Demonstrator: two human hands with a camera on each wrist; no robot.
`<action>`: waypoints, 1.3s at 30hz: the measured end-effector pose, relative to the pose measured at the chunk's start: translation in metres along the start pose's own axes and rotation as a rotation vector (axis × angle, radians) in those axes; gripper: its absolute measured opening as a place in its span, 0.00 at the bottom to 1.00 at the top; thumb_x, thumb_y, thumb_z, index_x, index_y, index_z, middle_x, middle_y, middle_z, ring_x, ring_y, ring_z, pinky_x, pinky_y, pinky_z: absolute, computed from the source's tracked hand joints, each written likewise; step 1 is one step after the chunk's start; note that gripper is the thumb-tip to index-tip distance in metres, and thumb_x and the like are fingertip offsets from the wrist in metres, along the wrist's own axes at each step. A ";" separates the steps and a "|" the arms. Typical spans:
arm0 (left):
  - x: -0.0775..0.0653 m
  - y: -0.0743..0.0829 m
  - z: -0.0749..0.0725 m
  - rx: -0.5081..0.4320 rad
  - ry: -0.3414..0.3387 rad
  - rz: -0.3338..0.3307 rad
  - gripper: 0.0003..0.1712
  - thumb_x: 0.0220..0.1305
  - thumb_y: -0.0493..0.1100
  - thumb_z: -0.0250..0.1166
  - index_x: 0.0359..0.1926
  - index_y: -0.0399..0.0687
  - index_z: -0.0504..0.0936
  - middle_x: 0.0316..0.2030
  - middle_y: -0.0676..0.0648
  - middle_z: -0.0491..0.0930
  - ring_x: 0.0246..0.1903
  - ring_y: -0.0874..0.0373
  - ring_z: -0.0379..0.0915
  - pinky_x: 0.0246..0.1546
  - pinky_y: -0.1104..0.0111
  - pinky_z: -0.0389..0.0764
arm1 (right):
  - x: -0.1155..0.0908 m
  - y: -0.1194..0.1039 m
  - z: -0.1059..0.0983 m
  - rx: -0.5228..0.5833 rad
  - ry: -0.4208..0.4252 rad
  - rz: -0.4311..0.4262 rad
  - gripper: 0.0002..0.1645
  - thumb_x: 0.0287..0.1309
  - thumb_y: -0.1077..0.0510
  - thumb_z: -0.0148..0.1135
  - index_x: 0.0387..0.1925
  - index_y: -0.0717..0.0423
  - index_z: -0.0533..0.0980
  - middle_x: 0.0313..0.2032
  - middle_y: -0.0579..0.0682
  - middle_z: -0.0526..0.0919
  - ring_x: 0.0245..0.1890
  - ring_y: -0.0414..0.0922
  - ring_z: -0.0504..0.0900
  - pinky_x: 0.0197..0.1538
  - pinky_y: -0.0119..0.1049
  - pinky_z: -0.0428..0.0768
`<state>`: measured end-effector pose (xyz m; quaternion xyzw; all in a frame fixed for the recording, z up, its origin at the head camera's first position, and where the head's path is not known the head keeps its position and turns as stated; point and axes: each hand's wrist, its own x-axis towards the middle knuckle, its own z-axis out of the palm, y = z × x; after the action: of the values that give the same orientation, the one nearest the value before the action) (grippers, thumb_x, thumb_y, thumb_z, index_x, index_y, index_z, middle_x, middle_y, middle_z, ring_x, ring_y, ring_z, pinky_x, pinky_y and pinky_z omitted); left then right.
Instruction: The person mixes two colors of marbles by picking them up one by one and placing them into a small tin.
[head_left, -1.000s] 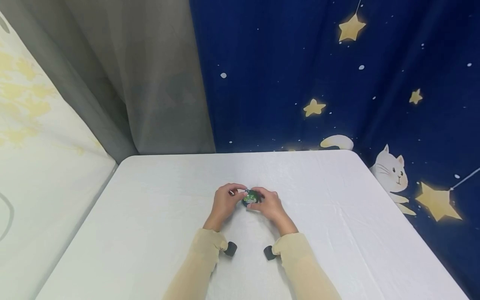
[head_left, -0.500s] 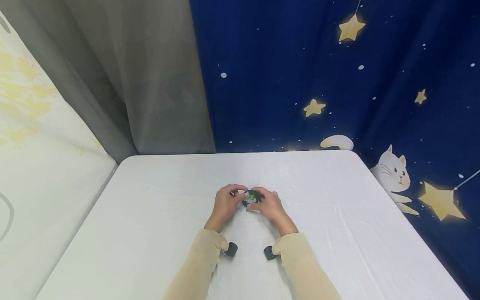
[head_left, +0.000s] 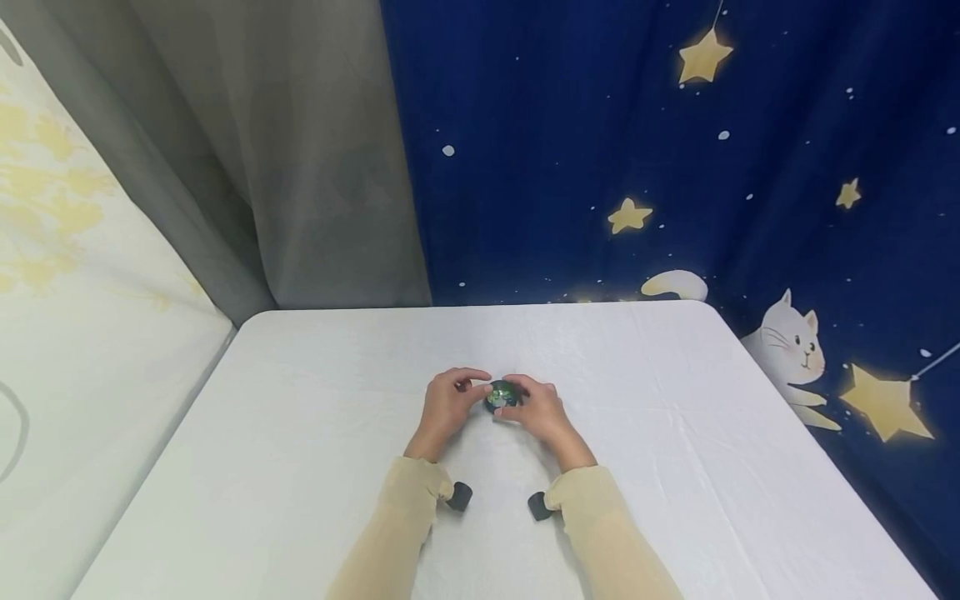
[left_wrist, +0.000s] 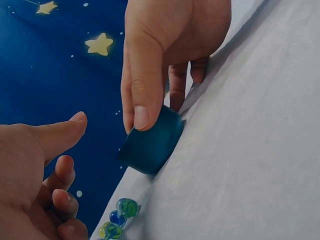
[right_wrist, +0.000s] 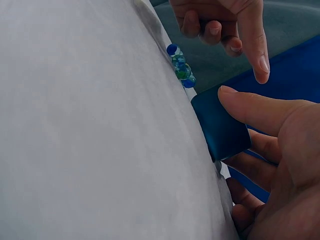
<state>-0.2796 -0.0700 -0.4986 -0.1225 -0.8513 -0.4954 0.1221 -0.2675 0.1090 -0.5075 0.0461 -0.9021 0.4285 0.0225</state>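
Observation:
A small smooth teal cup (left_wrist: 151, 142) stands on the white table between the hands. My right hand (head_left: 542, 408) grips it, with the thumb (right_wrist: 250, 107) on the near side and fingers behind. My left hand (head_left: 446, 407) hovers on the other side, thumb stretched out and fingers loosely curled, holding nothing. In both wrist views it is apart from the cup. Several glass marbles (right_wrist: 181, 67), blue and green, cluster on the tabletop beside the cup, on the left hand's side. From the head view, green and white show between the hands; whether marbles are inside cannot be told.
The white-covered table (head_left: 315, 467) spreads out around both hands. Behind it hang a grey curtain (head_left: 330, 167) and a dark blue curtain (head_left: 540, 167) with stars and a cat. Small black wrist devices (head_left: 460, 497) sit at both sleeve cuffs.
My left hand has drawn slightly left, away from the cup. The right hand keeps its grip in the same place.

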 end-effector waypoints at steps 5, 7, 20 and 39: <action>0.001 0.002 -0.005 0.007 -0.005 -0.059 0.08 0.56 0.42 0.73 0.39 0.51 0.88 0.22 0.53 0.73 0.22 0.58 0.67 0.25 0.68 0.69 | 0.001 0.001 0.000 0.014 0.012 -0.014 0.35 0.45 0.52 0.78 0.57 0.47 0.77 0.55 0.55 0.80 0.60 0.59 0.71 0.62 0.59 0.62; 0.002 0.002 -0.007 0.011 -0.001 -0.065 0.08 0.56 0.42 0.73 0.39 0.51 0.88 0.22 0.52 0.73 0.22 0.58 0.66 0.25 0.67 0.69 | 0.001 0.001 0.000 0.017 0.014 -0.017 0.35 0.45 0.53 0.77 0.57 0.48 0.77 0.55 0.55 0.80 0.60 0.59 0.72 0.62 0.59 0.63; 0.003 -0.006 -0.015 0.002 -0.008 -0.066 0.07 0.54 0.41 0.74 0.36 0.51 0.89 0.22 0.52 0.74 0.24 0.57 0.67 0.28 0.66 0.69 | 0.002 0.002 0.001 0.011 0.016 -0.016 0.35 0.45 0.53 0.77 0.58 0.48 0.77 0.55 0.56 0.80 0.59 0.57 0.74 0.61 0.58 0.65; 0.003 -0.016 -0.026 0.216 -0.111 -0.074 0.07 0.51 0.42 0.76 0.33 0.54 0.88 0.23 0.56 0.75 0.27 0.59 0.69 0.34 0.64 0.70 | 0.003 0.001 0.002 0.009 0.017 -0.010 0.34 0.45 0.53 0.77 0.58 0.47 0.77 0.55 0.55 0.80 0.59 0.60 0.71 0.60 0.60 0.64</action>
<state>-0.2858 -0.0999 -0.4979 -0.1044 -0.9090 -0.3975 0.0691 -0.2703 0.1075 -0.5096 0.0470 -0.8996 0.4330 0.0319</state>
